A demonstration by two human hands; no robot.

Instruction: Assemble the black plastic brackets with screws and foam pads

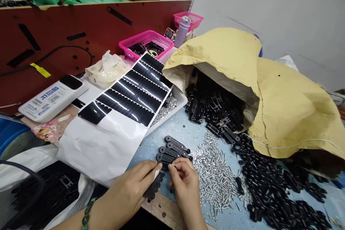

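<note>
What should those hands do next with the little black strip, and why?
Probably peel the scalloped black strip a little further off its white backing, I think. The left hand holds it, the right hand's fingers sit close by, and the big white sheet carries matching strips.

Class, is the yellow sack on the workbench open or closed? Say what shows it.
Open: the mouth of the yellow woven sack gapes toward the bench, showing its pale inside, and black slotted parts spill out from it.
</note>
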